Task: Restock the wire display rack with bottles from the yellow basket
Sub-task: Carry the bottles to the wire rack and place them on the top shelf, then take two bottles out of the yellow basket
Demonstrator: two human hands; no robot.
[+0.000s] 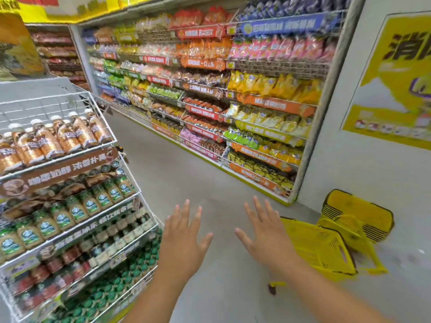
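Observation:
The white wire display rack (130,190) stands at the left, with tilted tiers of bottles: brown ones (58,138) on top, green-labelled ones (77,208) below, then red and green caps lower down. A yellow basket (319,248) lies on the floor at the lower right, and I cannot tell what it holds. My left hand (184,238) and my right hand (263,234) are both held out over the floor, fingers spread, holding nothing. The right hand is just left of the basket.
A stack of yellow baskets (359,213) leans by the white wall behind the near basket. Long snack shelves (233,94) line the aisle's far side. Grey floor (186,173) runs between the rack and the shelves. A yellow poster (396,78) hangs on the wall.

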